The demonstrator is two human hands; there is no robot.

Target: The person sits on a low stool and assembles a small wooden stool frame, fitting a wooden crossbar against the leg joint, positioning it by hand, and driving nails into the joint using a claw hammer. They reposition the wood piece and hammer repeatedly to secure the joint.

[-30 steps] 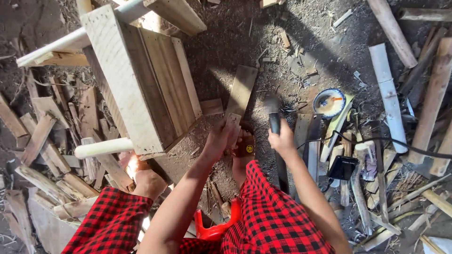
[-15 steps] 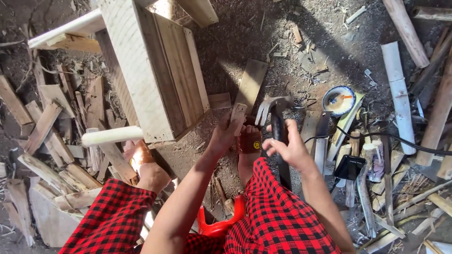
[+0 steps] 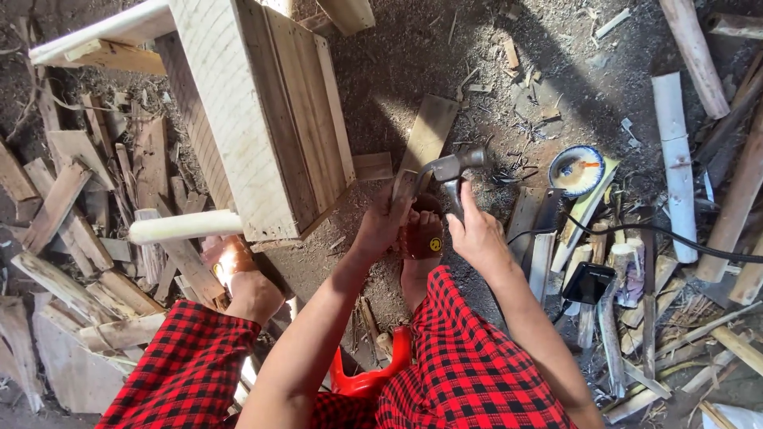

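Head view is being filled by a dirt floor (image 3: 413, 71) strewn with sawdust and wood scraps. A claw hammer (image 3: 449, 171) is being gripped by the right hand (image 3: 477, 234), whose fingers are being kept clamped round the dark handle. The handle's long axis is being held roughly along the line from the person toward the far edge of the floor, with the metal head lying crosswise at the far end and its claw pointing right. A small wooden piece (image 3: 404, 189) is being pinched upright by the left hand (image 3: 381, 230), fingers closed on it, just beside the hammer head. Both hands are being held above a sandalled foot (image 3: 421, 242).

Room on the left is being closed off by a wooden crate (image 3: 262, 111), whose near corner is lying just beside the left hand. A flat board (image 3: 429, 131) is lying on the floor beyond the hands. Bare dirt is being left open past the board, toward the far edge. On the right, room is being crowded by a black cable (image 3: 660, 234), a round blue-rimmed dish (image 3: 576, 171) and a row of offcuts (image 3: 620, 318). Heaped offcuts are also lining the left edge of the floor.
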